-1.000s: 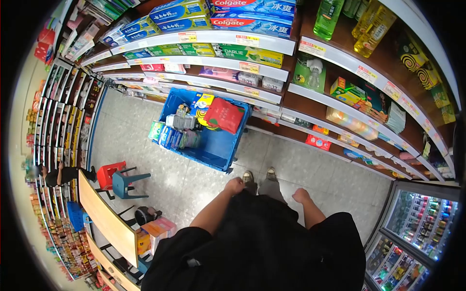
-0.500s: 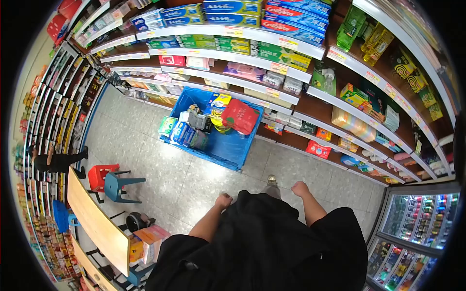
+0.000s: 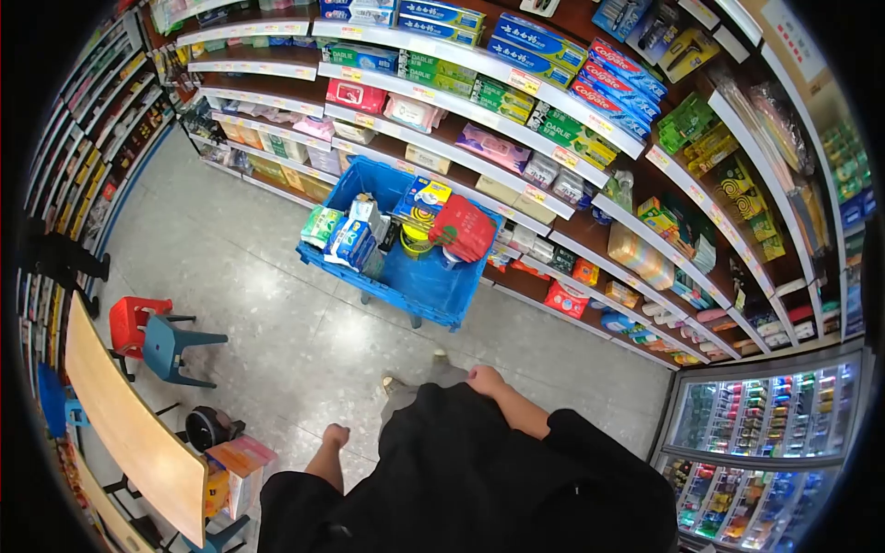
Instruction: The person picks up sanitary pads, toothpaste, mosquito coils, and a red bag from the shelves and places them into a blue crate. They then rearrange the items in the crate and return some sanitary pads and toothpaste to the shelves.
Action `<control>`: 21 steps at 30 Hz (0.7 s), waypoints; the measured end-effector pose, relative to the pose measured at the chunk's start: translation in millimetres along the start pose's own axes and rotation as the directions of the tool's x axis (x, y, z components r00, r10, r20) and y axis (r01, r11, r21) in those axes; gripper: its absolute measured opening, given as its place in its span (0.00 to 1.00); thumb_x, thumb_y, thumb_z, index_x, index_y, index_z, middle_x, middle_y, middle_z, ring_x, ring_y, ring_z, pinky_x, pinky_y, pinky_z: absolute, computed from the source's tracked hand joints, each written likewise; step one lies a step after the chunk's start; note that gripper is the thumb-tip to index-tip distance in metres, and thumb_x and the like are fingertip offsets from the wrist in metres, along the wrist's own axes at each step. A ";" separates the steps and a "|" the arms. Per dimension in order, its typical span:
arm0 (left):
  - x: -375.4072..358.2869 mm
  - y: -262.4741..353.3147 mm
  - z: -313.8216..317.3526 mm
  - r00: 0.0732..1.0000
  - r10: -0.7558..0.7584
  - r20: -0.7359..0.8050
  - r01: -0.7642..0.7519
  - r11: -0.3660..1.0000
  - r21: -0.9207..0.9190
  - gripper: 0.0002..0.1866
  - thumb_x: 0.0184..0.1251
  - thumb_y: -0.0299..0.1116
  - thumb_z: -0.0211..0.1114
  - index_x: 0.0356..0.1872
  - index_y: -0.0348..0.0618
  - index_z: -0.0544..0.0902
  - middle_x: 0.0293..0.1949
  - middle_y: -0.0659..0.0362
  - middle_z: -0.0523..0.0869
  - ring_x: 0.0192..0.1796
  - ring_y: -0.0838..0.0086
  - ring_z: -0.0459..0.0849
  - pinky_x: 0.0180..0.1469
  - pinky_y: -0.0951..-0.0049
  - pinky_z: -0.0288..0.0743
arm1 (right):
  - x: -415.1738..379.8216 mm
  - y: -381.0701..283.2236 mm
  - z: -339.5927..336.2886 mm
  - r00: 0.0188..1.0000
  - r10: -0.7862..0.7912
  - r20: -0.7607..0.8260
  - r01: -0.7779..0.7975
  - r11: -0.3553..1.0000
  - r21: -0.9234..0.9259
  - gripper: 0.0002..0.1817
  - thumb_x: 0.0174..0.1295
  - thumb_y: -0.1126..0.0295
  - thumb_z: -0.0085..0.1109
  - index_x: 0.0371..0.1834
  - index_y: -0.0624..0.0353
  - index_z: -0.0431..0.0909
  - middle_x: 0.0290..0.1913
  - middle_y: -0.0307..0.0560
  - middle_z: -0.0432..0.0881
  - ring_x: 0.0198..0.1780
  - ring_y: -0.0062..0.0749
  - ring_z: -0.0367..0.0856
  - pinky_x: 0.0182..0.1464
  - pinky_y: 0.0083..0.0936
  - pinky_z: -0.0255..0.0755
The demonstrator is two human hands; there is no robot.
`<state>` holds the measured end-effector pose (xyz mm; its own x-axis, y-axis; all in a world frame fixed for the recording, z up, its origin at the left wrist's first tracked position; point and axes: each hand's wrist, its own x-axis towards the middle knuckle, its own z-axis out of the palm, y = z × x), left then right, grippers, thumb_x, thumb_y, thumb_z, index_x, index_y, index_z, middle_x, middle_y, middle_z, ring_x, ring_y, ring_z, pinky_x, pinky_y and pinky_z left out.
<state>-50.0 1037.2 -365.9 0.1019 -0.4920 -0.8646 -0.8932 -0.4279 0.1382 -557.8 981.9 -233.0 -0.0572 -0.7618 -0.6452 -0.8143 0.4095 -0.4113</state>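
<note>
My left hand (image 3: 337, 435) hangs at my left side above the floor, its fingers loosely curled with nothing seen in them. In front of my body is my right hand (image 3: 485, 379), also curled and apparently holding nothing. Neither hand touches anything. Ahead of both stands a blue plastic crate (image 3: 419, 301) on a wheeled or legged base. Inside it are a red package (image 3: 463, 229), a yellow-and-blue box (image 3: 424, 198), a yellow round container (image 3: 416, 241), a blue-and-white package (image 3: 350, 241) and a green-and-white package (image 3: 320, 225).
Shelves with toothpaste boxes (image 3: 536, 50) and tissue packs (image 3: 493, 146) run behind the crate. A glass-door fridge (image 3: 764, 412) stands at right. At left are a wooden table (image 3: 138, 415), a red stool (image 3: 134, 323), a teal stool (image 3: 175, 348) and a person in dark clothes (image 3: 57, 261).
My view has shifted, and the stools and table now appear farther left. My left hand has swung out to the left; my right hand has come in before my body. My feet have moved.
</note>
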 end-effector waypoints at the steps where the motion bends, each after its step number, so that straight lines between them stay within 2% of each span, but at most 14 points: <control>1: 0.6 -16.8 3.0 1.000 -0.024 -0.012 0.023 0.998 -0.058 0.22 0.57 0.44 0.61 0.42 0.32 0.86 0.48 0.38 0.84 0.55 0.47 0.82 0.58 0.58 0.75 | -1.7 -3.5 -3.4 0.999 0.033 0.029 -0.032 0.999 -0.013 0.15 0.52 0.59 0.61 0.40 0.53 0.85 0.44 0.53 0.86 0.49 0.50 0.83 0.51 0.42 0.76; 3: 4.7 -33.2 6.9 0.996 -0.079 -0.046 0.069 0.980 -0.187 0.22 0.56 0.43 0.61 0.41 0.33 0.86 0.45 0.38 0.86 0.53 0.48 0.83 0.56 0.58 0.76 | -1.5 -3.5 -2.7 0.997 0.067 0.042 -0.064 0.996 -0.063 0.16 0.52 0.58 0.60 0.40 0.54 0.86 0.44 0.54 0.86 0.48 0.51 0.83 0.51 0.41 0.76; 6: 15.1 -37.7 24.0 0.984 -0.114 -0.139 0.042 0.898 -0.438 0.20 0.55 0.41 0.62 0.40 0.33 0.86 0.42 0.39 0.87 0.51 0.50 0.85 0.54 0.58 0.77 | 15.8 -1.4 17.0 0.998 0.067 0.021 -0.063 0.984 -0.168 0.17 0.52 0.56 0.59 0.38 0.55 0.87 0.43 0.54 0.86 0.46 0.52 0.84 0.50 0.41 0.77; 8: -4.9 -14.8 21.6 0.978 -0.100 -0.182 -0.019 0.828 -0.560 0.17 0.55 0.39 0.63 0.37 0.34 0.86 0.37 0.42 0.88 0.44 0.52 0.87 0.50 0.59 0.78 | 27.0 -7.5 23.3 0.997 0.079 0.027 -0.070 0.969 -0.237 0.18 0.52 0.56 0.58 0.40 0.55 0.87 0.43 0.54 0.86 0.46 0.52 0.84 0.50 0.42 0.77; 9: 9.8 -16.6 38.5 0.972 -0.061 -0.226 -0.088 0.799 -0.595 0.16 0.55 0.39 0.63 0.37 0.35 0.86 0.35 0.44 0.88 0.42 0.54 0.88 0.48 0.59 0.79 | 32.3 -14.5 23.8 0.998 0.038 0.053 -0.022 0.964 -0.264 0.18 0.52 0.57 0.59 0.40 0.55 0.86 0.43 0.54 0.86 0.46 0.52 0.83 0.50 0.42 0.77; 11: -17.6 16.1 33.1 0.990 -0.058 -0.126 -0.037 0.768 -0.639 0.16 0.56 0.38 0.62 0.37 0.36 0.85 0.33 0.47 0.89 0.39 0.58 0.88 0.46 0.60 0.79 | 38.7 -35.0 16.8 0.995 -0.036 0.097 0.064 0.952 -0.300 0.17 0.52 0.58 0.59 0.40 0.54 0.86 0.43 0.55 0.86 0.47 0.52 0.83 0.50 0.43 0.77; 13: -10.6 26.0 52.9 0.992 0.011 -0.128 -0.082 0.823 -0.562 0.18 0.55 0.40 0.61 0.38 0.35 0.85 0.36 0.44 0.88 0.44 0.53 0.87 0.49 0.59 0.79 | 40.7 -56.9 18.6 0.987 -0.087 0.137 0.121 0.955 -0.271 0.16 0.52 0.59 0.60 0.41 0.54 0.85 0.43 0.55 0.86 0.47 0.52 0.83 0.49 0.43 0.77; 14: 8.2 15.8 71.0 0.941 0.297 -0.161 -0.327 0.920 -0.215 0.20 0.54 0.41 0.60 0.40 0.35 0.85 0.40 0.42 0.87 0.49 0.51 0.85 0.52 0.59 0.77 | 42.7 -67.2 19.5 0.983 -0.102 0.154 0.137 0.963 -0.232 0.16 0.52 0.60 0.60 0.41 0.54 0.85 0.42 0.55 0.86 0.47 0.51 0.83 0.49 0.43 0.76; 16: 13.6 28.2 79.7 0.928 0.366 -0.068 -0.368 0.929 -0.023 0.21 0.55 0.41 0.60 0.42 0.34 0.84 0.43 0.41 0.87 0.51 0.51 0.85 0.54 0.60 0.77 | 43.5 -80.7 17.5 0.976 -0.134 0.172 0.166 0.968 -0.187 0.16 0.51 0.60 0.61 0.41 0.53 0.84 0.42 0.54 0.86 0.48 0.50 0.83 0.49 0.43 0.76; 19: 2.9 44.5 65.0 0.917 0.398 -0.027 -0.399 0.915 -0.056 0.22 0.55 0.41 0.59 0.44 0.34 0.84 0.45 0.42 0.87 0.52 0.52 0.84 0.54 0.61 0.76 | 48.0 -84.8 14.0 0.975 -0.173 0.142 0.192 0.972 -0.137 0.16 0.51 0.59 0.62 0.41 0.53 0.84 0.41 0.54 0.86 0.47 0.49 0.83 0.49 0.42 0.76; 21: 6.6 48.0 50.1 0.907 0.421 0.011 -0.421 0.905 0.063 0.21 0.55 0.41 0.59 0.44 0.35 0.84 0.45 0.43 0.87 0.52 0.52 0.84 0.55 0.61 0.76 | 52.1 -65.1 6.8 0.981 -0.179 0.078 0.185 0.979 -0.087 0.16 0.51 0.58 0.63 0.40 0.54 0.84 0.41 0.53 0.86 0.47 0.49 0.84 0.48 0.42 0.77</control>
<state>-114.2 1051.3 -389.1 -0.2887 -0.6181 -0.7311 -0.8785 -0.1326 0.4590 -503.9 918.9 -244.2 0.1344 -0.7813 -0.6095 -0.8578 0.2162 -0.4662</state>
